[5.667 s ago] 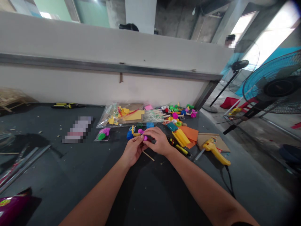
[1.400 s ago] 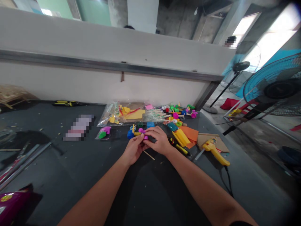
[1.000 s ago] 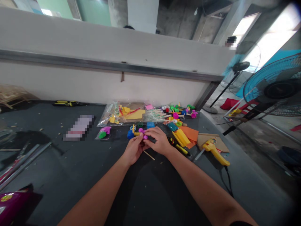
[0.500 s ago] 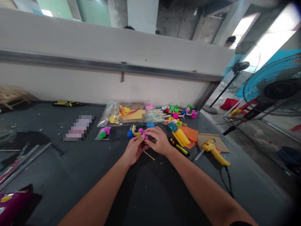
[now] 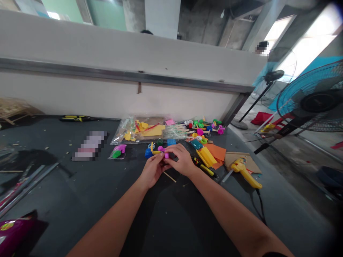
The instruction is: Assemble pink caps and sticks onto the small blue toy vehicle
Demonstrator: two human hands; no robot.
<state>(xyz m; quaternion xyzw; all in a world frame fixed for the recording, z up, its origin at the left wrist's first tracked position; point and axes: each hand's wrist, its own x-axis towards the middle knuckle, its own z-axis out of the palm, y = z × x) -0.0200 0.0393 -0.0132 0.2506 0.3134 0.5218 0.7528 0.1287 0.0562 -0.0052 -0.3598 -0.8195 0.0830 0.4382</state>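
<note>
— Hands?
— Both gripping: left hand and right hand pinched on a pink plastic part, mid-table.
— Left over?
— Plenty: loose coloured plastic parts, farther right, beside a clear plastic bag; no finished piece in sight.

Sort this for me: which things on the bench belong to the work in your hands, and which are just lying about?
In use:
left hand
right hand
pink and yellow plastic toy

Lying about:
wooden stick
yellow glue gun
orange foam sheets
clear bag of parts
</note>
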